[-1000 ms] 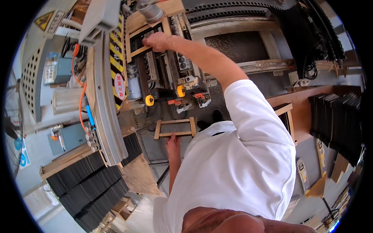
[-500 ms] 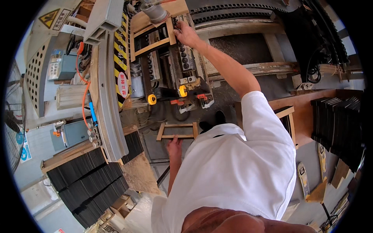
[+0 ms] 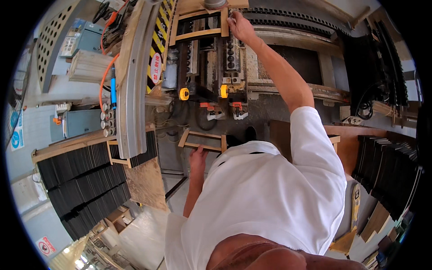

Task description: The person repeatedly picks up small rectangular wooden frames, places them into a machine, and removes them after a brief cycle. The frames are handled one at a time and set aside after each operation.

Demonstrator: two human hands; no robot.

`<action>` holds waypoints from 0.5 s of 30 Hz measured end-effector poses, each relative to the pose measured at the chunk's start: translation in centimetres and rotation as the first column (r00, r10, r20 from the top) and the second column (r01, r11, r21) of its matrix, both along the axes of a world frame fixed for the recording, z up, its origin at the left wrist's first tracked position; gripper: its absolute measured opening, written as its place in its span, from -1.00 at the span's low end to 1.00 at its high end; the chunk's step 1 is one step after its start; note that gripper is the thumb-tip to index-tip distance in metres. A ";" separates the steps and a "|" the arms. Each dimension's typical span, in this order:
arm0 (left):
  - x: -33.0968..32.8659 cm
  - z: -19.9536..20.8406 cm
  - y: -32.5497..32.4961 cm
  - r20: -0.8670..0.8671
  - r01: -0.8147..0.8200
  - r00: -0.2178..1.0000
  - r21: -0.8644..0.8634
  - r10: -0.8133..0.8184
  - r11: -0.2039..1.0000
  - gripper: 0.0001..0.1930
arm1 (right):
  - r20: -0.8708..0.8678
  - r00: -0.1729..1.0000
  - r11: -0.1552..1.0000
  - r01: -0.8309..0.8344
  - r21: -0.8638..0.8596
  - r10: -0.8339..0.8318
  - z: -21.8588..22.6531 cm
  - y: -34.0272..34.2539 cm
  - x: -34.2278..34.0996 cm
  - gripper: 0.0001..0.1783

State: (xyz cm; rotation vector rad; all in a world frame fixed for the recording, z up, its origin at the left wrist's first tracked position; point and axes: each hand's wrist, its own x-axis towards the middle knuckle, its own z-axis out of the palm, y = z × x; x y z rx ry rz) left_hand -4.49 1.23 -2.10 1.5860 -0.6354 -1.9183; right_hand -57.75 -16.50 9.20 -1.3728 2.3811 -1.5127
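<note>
My left hand, low in front of my body, is closed on the near rail of a small light wooden frame. My right arm stretches out to the machine. Another wooden frame lies flat there, across the dark rails and under a grey cylindrical part. Bent fingers of my right hand are at this frame's right end piece. What is between those fingertips is too small to make out.
Yellow knobs and red clamps sit at the machine's near end. A striped guard and metal beam run along the left. Dark panels stand stacked at left and right. A yellow pallet jack is at right.
The whole view has shifted, so the machine sits higher and farther right in it. My left hand still holds its frame, and my right hand stays by the frame on the machine.
</note>
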 end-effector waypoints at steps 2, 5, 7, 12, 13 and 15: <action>-0.7 0.6 0.1 0.013 -0.059 0.998 -0.005 0.059 0.998 -0.72 | -0.216 0.973 0.995 -0.074 0.061 0.085 3.4 1.1 2.9 -0.59; -0.6 0.1 0.7 -0.028 -0.084 0.996 -0.032 0.083 0.996 -0.73 | -0.622 0.740 0.958 -0.280 0.063 0.257 4.6 0.1 5.7 -0.58; -0.2 -0.5 1.4 -0.015 -0.085 0.996 -0.056 0.084 0.995 -0.74 | -0.703 0.640 0.950 -0.192 0.245 0.311 4.2 -1.7 6.6 -0.62; 0.6 -1.9 3.5 0.006 -0.223 0.975 -0.052 0.224 0.973 -0.78 | -0.488 0.682 0.780 -0.197 0.594 0.544 4.4 -5.2 6.2 -0.66; 0.8 -2.4 4.0 -0.001 -0.244 0.970 -0.045 0.244 0.969 -0.78 | -0.484 0.676 0.784 -0.232 0.576 0.556 4.4 -5.5 6.2 -0.65; 1.0 -2.7 3.9 -0.016 -0.267 0.964 -0.038 0.267 0.963 -0.78 | -0.478 0.673 0.795 -0.288 0.534 0.565 4.4 -5.9 5.4 -0.63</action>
